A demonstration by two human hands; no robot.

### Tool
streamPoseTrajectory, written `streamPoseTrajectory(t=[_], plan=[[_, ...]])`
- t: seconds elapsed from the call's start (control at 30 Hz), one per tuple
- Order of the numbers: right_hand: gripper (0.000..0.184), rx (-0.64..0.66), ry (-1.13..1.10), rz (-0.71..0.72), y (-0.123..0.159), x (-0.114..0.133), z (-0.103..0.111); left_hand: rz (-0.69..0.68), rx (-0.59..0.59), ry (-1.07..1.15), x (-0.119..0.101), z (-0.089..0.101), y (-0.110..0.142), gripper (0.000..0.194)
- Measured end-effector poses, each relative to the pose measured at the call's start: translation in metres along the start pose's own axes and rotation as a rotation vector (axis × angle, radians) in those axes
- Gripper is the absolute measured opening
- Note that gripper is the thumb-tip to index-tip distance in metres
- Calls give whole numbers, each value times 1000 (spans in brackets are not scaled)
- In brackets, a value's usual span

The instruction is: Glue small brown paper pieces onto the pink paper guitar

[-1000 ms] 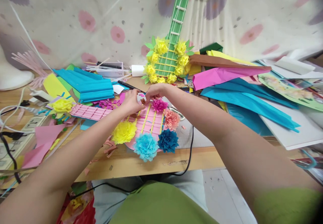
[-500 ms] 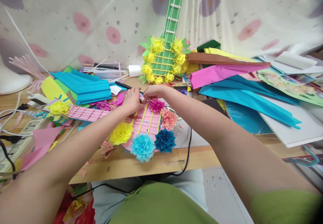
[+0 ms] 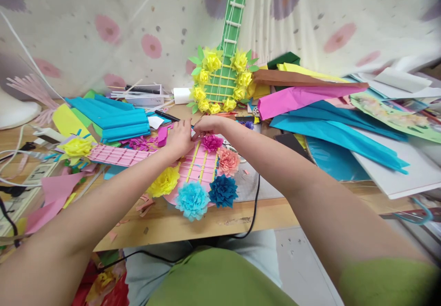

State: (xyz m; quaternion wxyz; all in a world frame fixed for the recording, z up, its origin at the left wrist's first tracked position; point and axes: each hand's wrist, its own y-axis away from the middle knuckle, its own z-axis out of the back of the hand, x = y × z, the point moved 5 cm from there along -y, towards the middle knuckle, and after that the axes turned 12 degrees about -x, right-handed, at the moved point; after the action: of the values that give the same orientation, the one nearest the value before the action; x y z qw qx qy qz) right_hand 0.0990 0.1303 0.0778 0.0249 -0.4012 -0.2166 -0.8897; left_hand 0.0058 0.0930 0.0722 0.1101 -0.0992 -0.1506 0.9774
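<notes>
A pink paper guitar [image 3: 196, 166] lies on the table, its neck stretching left to a yellow paper flower [image 3: 77, 147]. Paper flowers ring its body: yellow [image 3: 164, 181], light blue [image 3: 193, 200], dark blue [image 3: 223, 190], coral [image 3: 228, 161] and magenta [image 3: 212, 142]. At the body's far edge, my left hand [image 3: 181, 138] is bent with its fingers closed. My right hand [image 3: 206, 126] meets it there, wrist bent and fingers pinched, just beyond the magenta flower. Whatever sits between the fingertips is hidden by the hands.
Behind stands a green paper guitar [image 3: 225, 71] with yellow flowers. Blue paper rolls [image 3: 113, 120] lie at left; blue crepe paper [image 3: 341, 129] and a magenta sheet [image 3: 303, 99] at right. A black cable [image 3: 255, 205] hangs over the table's front edge.
The whole view has shifted slightly. Both hands stay together at the guitar's far edge, with only slight finger movement.
</notes>
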Motion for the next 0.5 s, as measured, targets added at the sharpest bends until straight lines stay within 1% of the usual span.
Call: streamPoseTrajectory(t=[0.23,0.4,0.5], plan=[[14,-42,-17,30,5,0,3,60,17,-14,5,5,-2,77],[12,-88,-1,43,3,-3,5,104,59,21,10,12,-7,71],[12,-102,-19,37,2,-4,4,79,78,40,12,14,-12,70]])
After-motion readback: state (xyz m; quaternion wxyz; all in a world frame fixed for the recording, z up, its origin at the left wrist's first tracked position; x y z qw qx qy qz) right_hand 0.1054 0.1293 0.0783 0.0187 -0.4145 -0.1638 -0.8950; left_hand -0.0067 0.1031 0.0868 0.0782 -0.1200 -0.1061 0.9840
